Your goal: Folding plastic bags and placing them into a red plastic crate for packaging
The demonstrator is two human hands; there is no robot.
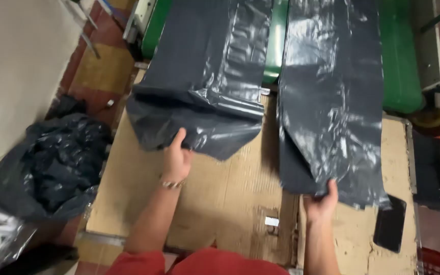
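Two grey plastic sheets lie on cardboard (pixel 220 193): left hand (pixel 176 160) pinches the left sheet (pixel 199 86), right hand (pixel 322 203) grips the right sheet (pixel 332 102).

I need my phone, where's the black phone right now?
In the head view, the black phone lies on the cardboard-covered table at lower right, just right of the right hand.

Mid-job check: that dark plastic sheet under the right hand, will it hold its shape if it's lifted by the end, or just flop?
The dark plastic sheet probably flops: it is thin film, creased and rippled along its length. Its glossy sheen hints it may slip in the right hand, which pinches only the end edge. It likely weighs little and would drag across the cardboard surface.
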